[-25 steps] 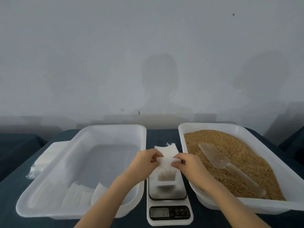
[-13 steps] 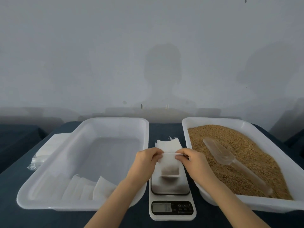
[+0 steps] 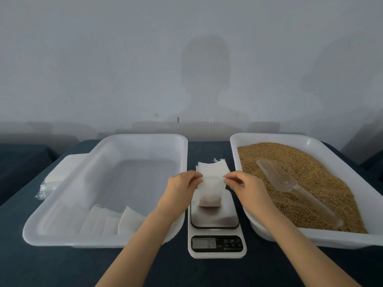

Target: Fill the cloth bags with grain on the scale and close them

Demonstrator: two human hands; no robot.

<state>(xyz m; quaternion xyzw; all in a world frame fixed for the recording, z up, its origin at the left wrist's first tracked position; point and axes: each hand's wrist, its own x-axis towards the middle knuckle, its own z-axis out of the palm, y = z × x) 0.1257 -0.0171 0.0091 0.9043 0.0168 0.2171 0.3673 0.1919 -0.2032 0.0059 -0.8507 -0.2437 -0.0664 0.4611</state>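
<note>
A thin, matt white cloth bag (image 3: 210, 190) of soft, fibrous weave stands on the polished, reflective metal plate (image 3: 215, 219) of a scale (image 3: 217, 254) cased in smooth white plastic. The left tray (image 3: 62, 242) and right tray (image 3: 310, 238) are smooth, faintly glossy white plastic. Rough, dull tan grain (image 3: 315, 179) surrounds a smooth, translucent plastic scoop (image 3: 277, 177). A dark, matt table cloth (image 3: 51, 268) lies beneath.

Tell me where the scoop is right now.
In the head view, the clear scoop lies on the grain in the right tray, beyond the right hand and scale.
</note>
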